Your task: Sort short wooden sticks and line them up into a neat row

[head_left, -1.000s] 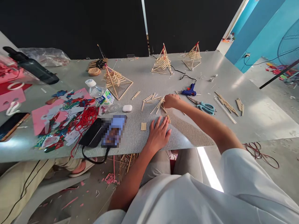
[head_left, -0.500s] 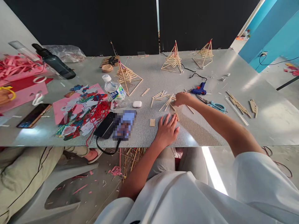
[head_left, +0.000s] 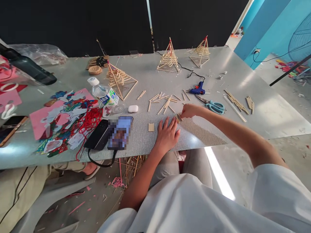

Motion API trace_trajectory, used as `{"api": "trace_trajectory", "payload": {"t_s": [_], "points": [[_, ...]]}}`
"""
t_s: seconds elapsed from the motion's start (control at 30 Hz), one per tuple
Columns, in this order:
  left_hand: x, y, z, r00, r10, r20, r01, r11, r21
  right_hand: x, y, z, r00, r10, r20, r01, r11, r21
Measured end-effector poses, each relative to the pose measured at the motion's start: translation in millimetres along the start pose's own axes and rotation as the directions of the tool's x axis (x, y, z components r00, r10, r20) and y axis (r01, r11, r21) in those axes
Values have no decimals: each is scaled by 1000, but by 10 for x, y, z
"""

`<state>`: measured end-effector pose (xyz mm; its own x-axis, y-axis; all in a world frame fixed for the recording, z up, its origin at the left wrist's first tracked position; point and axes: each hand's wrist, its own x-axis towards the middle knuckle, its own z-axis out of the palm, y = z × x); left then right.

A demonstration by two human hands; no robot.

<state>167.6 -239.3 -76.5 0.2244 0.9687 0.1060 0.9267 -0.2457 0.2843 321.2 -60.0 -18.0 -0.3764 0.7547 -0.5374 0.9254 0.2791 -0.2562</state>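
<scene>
My left hand [head_left: 167, 133] lies flat on the table, fingers stretched out, its fingertips at a small group of short wooden sticks [head_left: 177, 119]. Close beside it, my right hand [head_left: 190, 111] is closed in a pinch on a short wooden stick at the same group; its fingers partly hide the stick. Left of my left hand sits a neat row of short sticks [head_left: 151, 127] side by side. More loose sticks [head_left: 167, 103] are scattered just beyond both hands.
Pyramid-shaped stick frames [head_left: 169, 58] stand at the back. A blue glue gun [head_left: 198, 88], scissors [head_left: 215, 107] and more sticks [head_left: 236, 102] lie right. Leftward are an earphone case [head_left: 133, 109], phone [head_left: 120, 132], plastic bottle [head_left: 104, 92], red cord [head_left: 91, 119] and paper scraps [head_left: 62, 113].
My right hand has come back from the scattered sticks toward my left fingertips. My left hand stays flat by the small group. The view has turned slightly to the right.
</scene>
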Motion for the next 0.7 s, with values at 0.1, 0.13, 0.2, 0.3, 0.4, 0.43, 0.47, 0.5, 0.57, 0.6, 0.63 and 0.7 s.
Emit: {"api": "trace_trajectory", "payload": {"t_s": [0.1, 0.13, 0.2, 0.3, 0.4, 0.43, 0.47, 0.5, 0.57, 0.6, 0.63, 0.7], "points": [[2, -2, -4, 1000, 1, 14, -1, 1000, 3, -34, -25, 10, 1000, 3, 12, -3, 999, 45], [3, -2, -7, 1000, 1, 19, -1, 1000, 5, -49, -31, 9, 1000, 3, 17, -4, 998, 55], [3, 1, -18, 1000, -2, 29, 2, 1000, 14, -87, -43, 3, 999, 2, 33, -4, 997, 74], [0, 13, -43, 999, -11, 51, 9, 999, 33, -149, -73, -9, 998, -13, 54, 7, 995, 100], [2, 26, -60, 997, -18, 73, 14, 999, 50, -187, -107, -17, 998, -24, 60, 18, 995, 103], [5, 28, -60, 997, -18, 74, 14, 999, 52, -191, -113, -20, 998, -24, 60, 18, 995, 96], [8, 27, -57, 997, -17, 73, 13, 999, 52, -192, -116, -25, 998, -24, 58, 19, 996, 87], [10, 24, -51, 998, -14, 69, 11, 999, 50, -193, -115, -33, 998, -24, 54, 20, 997, 74], [14, 15, -35, 998, -11, 57, 8, 999, 45, -201, -108, -58, 999, -30, 33, 29, 999, 41], [14, 10, -26, 999, -9, 51, 7, 999, 42, -214, -110, -73, 999, -38, 16, 38, 999, 24], [13, 7, -18, 999, -7, 42, 6, 999, 39, -234, -121, -87, 999, -50, -4, 50, 999, 7], [10, 5, -1, 1000, 0, 18, 0, 1000, 31, -296, -197, -95, 991, -125, -54, 125, 992, -13]]}}
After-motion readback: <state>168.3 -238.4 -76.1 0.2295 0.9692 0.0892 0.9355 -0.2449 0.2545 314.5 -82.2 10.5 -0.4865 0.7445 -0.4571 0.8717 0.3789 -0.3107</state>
